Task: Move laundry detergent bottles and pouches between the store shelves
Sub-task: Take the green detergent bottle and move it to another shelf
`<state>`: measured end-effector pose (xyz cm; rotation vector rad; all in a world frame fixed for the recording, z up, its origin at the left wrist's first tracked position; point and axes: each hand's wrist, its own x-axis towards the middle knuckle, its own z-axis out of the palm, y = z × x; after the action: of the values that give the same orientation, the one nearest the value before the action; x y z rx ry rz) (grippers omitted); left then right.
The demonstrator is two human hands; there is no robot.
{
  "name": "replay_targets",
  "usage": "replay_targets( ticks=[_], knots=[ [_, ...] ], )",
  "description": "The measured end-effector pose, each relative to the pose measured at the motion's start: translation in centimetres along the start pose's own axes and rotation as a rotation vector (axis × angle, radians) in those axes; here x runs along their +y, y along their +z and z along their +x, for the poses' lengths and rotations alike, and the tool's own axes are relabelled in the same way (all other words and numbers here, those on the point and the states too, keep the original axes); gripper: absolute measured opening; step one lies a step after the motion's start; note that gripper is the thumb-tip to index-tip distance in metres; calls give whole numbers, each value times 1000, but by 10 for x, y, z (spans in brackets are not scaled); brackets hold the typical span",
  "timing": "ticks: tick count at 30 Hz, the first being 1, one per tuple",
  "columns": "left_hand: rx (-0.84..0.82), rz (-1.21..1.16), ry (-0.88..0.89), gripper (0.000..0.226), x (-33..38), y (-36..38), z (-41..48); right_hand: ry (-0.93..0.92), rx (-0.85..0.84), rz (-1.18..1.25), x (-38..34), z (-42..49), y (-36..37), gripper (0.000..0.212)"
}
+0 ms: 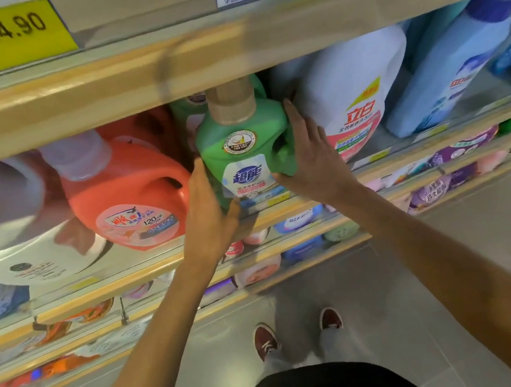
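Observation:
A green detergent bottle (243, 142) with a tan cap stands at the front of the middle shelf (144, 269), under the wooden edge of the shelf above. My left hand (205, 198) grips its lower left side, thumb across the front. My right hand (308, 153) holds its right side by the handle, fingers pointing up along the bottle and thumb under its label. A second green bottle is partly hidden behind it.
An orange bottle (131, 194) stands just left of the green one and a white bottle (355, 90) just right. Blue bottles (450, 67) fill the far right. Pouches lie on the lower shelves (291, 248). Yellow price tags (11, 35) hang above. My feet stand on grey floor.

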<state>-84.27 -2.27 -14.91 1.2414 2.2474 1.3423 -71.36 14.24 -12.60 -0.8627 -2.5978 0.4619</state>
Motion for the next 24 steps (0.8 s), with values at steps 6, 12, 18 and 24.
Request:
replay_targets(
  ticks=[6, 12, 18, 24],
  knots=[
    [-120, 262, -125, 87, 11, -7, 0, -41, -127, -108, 6, -5, -29, 103],
    [-110, 600, -87, 41, 52, -18, -9, -18, -190, -361, 31, -29, -66, 60],
    [-178, 862, -153, 53, 114, 8, -28, -70, -216, -517, 55, -50, -109, 62],
    [-161, 983, -121, 57, 169, 41, -45, -121, -206, -475, 84, -78, -160, 61]
  ],
)
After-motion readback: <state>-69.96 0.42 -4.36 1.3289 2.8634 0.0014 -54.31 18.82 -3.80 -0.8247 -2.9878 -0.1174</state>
